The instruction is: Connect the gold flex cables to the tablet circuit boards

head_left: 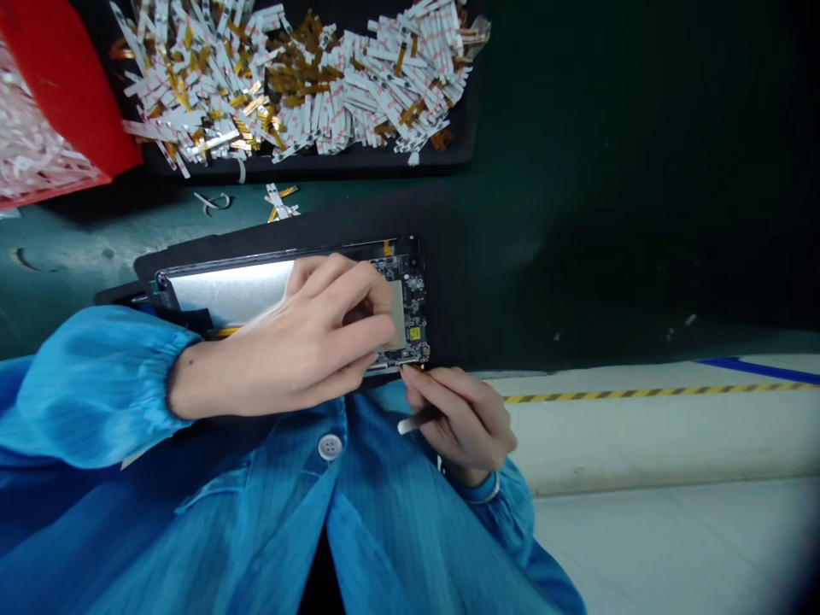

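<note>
An opened tablet (256,286) lies near the table's front edge, its silver back panel and black circuit board (413,299) exposed. My left hand (307,342) rests on it with fingers curled, fingertips pressed on the board near a metal shield. My right hand (458,418) sits just below the board's lower corner, pinched around a small pale tool or strip (416,421) whose tip points at that corner. Both arms wear blue smock sleeves.
A black tray (307,164) heaped with white and gold flex strips (301,77) stands at the back. A red bin (70,94) with white scraps is at the back left. Loose strips (280,202) lie on the green table (576,213). Floor with striped tape (641,393) is to the right.
</note>
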